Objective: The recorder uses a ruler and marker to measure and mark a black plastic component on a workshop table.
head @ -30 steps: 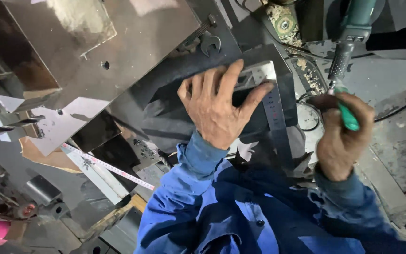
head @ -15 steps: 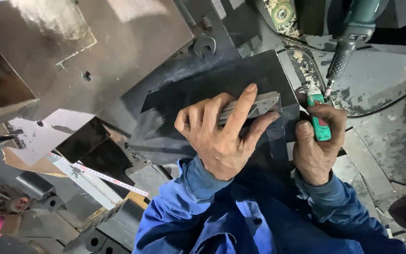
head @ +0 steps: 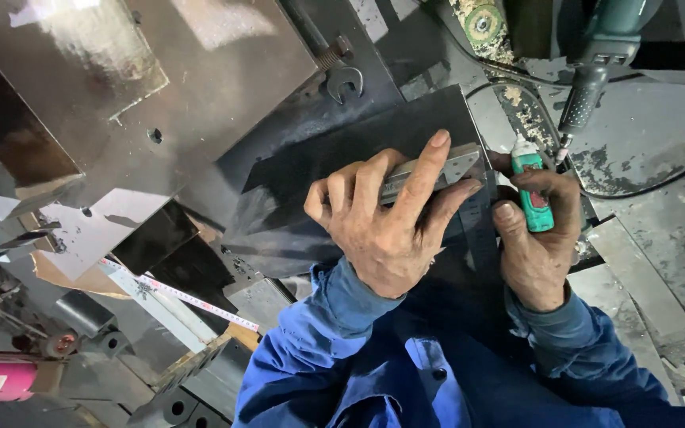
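Observation:
My left hand [head: 390,222] lies palm down on a metal square ruler [head: 457,165], fingers spread, pressing it against a dark steel plate [head: 319,182]. My right hand [head: 534,238] grips a green marker pen [head: 531,192] with a white tip, held upright at the ruler's right end, just off the plate's right edge. Both arms wear blue sleeves.
A large brownish steel sheet [head: 152,87] leans at the upper left with an open-end spanner [head: 344,82] near it. A green power tool with a ribbed black cord boot [head: 588,79] hangs at the upper right. A tape measure [head: 184,295] and metal offcuts lie at the lower left.
My left hand slid the ruler lower and flatter on the plate. My right hand brought the marker from the right side in to the ruler's end.

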